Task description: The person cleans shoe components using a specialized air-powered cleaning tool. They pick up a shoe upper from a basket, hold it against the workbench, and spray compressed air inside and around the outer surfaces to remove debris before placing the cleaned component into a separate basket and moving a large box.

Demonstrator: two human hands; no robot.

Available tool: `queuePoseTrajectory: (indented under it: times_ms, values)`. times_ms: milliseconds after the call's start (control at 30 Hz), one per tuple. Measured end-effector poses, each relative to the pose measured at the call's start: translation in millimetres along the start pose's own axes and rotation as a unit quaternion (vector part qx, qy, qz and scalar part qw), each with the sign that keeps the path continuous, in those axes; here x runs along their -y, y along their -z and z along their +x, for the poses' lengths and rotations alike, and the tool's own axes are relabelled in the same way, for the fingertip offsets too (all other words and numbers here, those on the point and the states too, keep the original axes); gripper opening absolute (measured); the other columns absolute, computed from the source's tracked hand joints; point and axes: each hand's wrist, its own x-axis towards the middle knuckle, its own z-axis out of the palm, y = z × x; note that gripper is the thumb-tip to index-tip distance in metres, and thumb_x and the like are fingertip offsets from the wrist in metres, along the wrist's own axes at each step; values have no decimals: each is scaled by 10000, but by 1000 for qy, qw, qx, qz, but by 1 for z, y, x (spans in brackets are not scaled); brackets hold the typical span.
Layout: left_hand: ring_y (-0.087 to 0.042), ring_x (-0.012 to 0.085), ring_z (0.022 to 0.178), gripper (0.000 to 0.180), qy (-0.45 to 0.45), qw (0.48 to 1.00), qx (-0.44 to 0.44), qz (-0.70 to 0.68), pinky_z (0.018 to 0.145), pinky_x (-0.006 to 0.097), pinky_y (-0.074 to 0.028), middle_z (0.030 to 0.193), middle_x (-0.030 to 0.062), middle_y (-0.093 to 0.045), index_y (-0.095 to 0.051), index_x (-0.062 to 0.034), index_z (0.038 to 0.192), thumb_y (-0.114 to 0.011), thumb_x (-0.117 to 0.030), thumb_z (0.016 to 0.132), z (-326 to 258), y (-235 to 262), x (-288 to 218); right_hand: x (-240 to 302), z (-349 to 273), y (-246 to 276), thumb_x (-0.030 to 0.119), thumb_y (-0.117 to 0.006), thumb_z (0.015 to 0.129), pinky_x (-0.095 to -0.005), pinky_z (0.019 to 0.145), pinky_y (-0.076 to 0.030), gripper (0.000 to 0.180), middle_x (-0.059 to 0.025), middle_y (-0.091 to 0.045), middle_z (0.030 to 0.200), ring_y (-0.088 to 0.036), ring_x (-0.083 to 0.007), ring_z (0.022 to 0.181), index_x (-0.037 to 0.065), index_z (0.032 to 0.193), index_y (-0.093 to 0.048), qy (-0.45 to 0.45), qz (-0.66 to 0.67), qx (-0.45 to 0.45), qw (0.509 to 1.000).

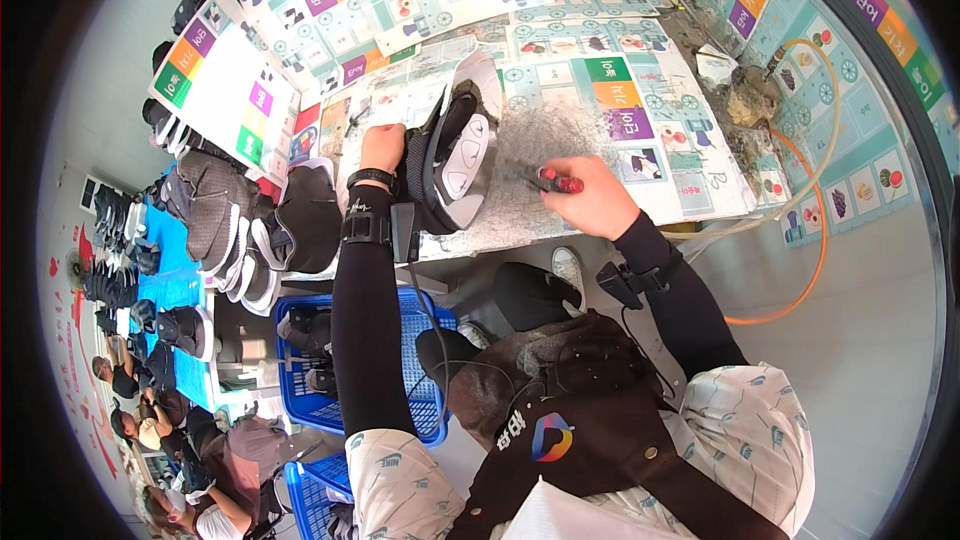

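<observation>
Head view of a worktop [700, 195] covered with printed sheets. The left hand [383, 148] is closed around the upper of a black shoe [450, 155] with a grey sole, holding it sole-outward just inside the worktop's near edge, toward its left end. The right hand [590, 195] is clenched on a red-handled tool [555, 181], whose tip points at the sole; the hand lies just over the near edge, close beside the shoe. Loose grey threads [545, 135] lie scattered on the worktop behind the tool. The far and right parts of the worktop are open (only a small heap of debris [750, 100] sits near the right edge). Black shoe uppers [235, 225] crowd the space left of the worktop; a blue basket [420, 380] stands below the near edge.
</observation>
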Motion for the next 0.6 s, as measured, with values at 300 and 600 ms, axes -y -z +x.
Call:
queuePoseTrajectory:
  times_ms: [300, 600]
  values:
    - [-734, 309, 788, 361, -3, 999, -14, 39, 768, 378, -537, 798, 209, -743, -770, 55, 984, -638, -252, 845, 4, 1, 7, 11, 0, 2, 172, -659, 774, -453, 721, -520, 289, -251, -652, 775, -644, -451, 772, -1, 1001, -712, 15, -11, 56, 998]
    - [-688, 234, 717, 345, 14, 998, 6, -59, 699, 360, -516, 757, 159, -721, -760, 75, 970, -635, -226, 858, -12, 9, -6, -1, -8, 0, 100, -679, 829, -323, 572, -498, 227, -130, -641, 676, -651, -172, 553, -52, 997, -688, 9, 52, 81, 995]
